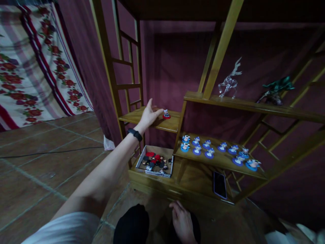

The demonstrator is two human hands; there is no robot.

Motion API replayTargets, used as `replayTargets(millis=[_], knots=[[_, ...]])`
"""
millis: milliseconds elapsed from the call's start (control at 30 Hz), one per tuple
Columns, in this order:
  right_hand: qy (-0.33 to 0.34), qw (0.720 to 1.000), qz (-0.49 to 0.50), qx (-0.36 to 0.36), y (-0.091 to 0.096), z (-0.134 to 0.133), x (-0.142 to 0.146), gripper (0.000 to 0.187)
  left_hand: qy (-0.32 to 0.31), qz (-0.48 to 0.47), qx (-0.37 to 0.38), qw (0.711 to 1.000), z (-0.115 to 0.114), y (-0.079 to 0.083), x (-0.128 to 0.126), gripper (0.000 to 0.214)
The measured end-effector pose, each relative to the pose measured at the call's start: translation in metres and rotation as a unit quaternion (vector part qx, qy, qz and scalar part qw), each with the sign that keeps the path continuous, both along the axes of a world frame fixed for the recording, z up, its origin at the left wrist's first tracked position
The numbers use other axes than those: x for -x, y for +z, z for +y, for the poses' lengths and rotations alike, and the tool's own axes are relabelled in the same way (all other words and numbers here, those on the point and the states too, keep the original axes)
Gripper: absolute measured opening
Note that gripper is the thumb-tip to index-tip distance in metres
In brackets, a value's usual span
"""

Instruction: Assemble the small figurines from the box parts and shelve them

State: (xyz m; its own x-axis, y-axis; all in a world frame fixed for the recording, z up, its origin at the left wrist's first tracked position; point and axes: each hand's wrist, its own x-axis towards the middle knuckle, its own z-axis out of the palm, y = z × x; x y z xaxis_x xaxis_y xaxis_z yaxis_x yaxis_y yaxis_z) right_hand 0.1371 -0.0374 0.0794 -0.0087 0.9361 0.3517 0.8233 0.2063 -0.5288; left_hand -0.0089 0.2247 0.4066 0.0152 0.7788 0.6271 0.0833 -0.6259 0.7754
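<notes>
On the upper left shelf (175, 122) stands a small figurine (166, 114) with a red round base. My left hand (149, 118), a dark band on its wrist, reaches to it from the left. One fingertip is at the figurine's side, touching or very near it, and the fingers are spread without a grip. My right hand (182, 222) lies by my knee, low in the view, its fingers loosely stretched and holding nothing visible. Below the left shelf, a shallow cardboard box (142, 158) holds several loose figurines and red and black pieces.
Several figurines (209, 153) on blue and purple bases stand in rows on the middle shelf (228, 162). Beneath lies a phone (219, 185). A clear deer ornament (230, 83) and a green ornament (276, 88) occupy the upper right shelf. Wooden posts (223, 47) divide the unit.
</notes>
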Motion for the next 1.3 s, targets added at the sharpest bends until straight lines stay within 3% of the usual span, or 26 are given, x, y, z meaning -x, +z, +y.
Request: replayTargets(millis=[100, 167, 267, 367, 433, 500, 633, 767, 900, 1067, 1300], knots=[[0.004, 1.0, 0.006, 0.013, -0.002, 0.002, 0.0, 0.035, 0.076, -0.063, -0.125, 0.987, -0.038, -0.032, 0.024, 0.067], [0.003, 0.999, 0.021, 0.027, -0.003, 0.006, 0.001, 0.034, 0.138, -0.115, -0.092, 0.979, -0.058, -0.076, 0.04, 0.057], [0.009, 0.996, 0.07, 0.048, -0.006, 0.019, 0.005, 0.032, 0.214, -0.192, 0.098, 0.953, -0.066, -0.163, 0.057, 0.046], [0.01, 0.992, 0.115, 0.055, -0.008, 0.044, 0.01, 0.031, 0.21, -0.301, 0.309, 0.878, -0.052, -0.242, 0.066, 0.033], [0.009, 0.991, 0.125, 0.052, -0.01, 0.068, 0.015, 0.03, 0.176, -0.377, 0.398, 0.818, -0.037, -0.277, 0.068, 0.029], [0.014, 0.992, 0.119, 0.045, -0.012, 0.096, 0.02, 0.03, 0.142, -0.42, 0.46, 0.77, -0.022, -0.297, 0.069, 0.026], [0.005, 0.994, 0.104, 0.03, -0.018, 0.158, 0.031, 0.029, 0.114, -0.465, 0.47, 0.742, 0.0, -0.307, 0.069, 0.025], [-0.013, 0.994, 0.1, 0.049, -0.031, 0.215, 0.035, 0.028, 0.082, -0.513, 0.472, 0.712, 0.013, -0.304, 0.077, 0.024], [-0.042, 0.996, 0.03, 0.068, -0.048, 0.257, 0.036, 0.028, 0.059, -0.532, 0.461, 0.708, 0.024, -0.3, 0.087, 0.023], [-0.036, 0.991, -0.113, 0.067, -0.058, 0.282, 0.04, 0.024, 0.043, -0.539, 0.498, 0.678, 0.03, -0.301, 0.102, 0.025], [-0.001, 0.977, -0.186, 0.099, -0.054, 0.288, 0.039, 0.035, 0.02, -0.554, 0.459, 0.694, 0.023, -0.29, 0.117, 0.024]])
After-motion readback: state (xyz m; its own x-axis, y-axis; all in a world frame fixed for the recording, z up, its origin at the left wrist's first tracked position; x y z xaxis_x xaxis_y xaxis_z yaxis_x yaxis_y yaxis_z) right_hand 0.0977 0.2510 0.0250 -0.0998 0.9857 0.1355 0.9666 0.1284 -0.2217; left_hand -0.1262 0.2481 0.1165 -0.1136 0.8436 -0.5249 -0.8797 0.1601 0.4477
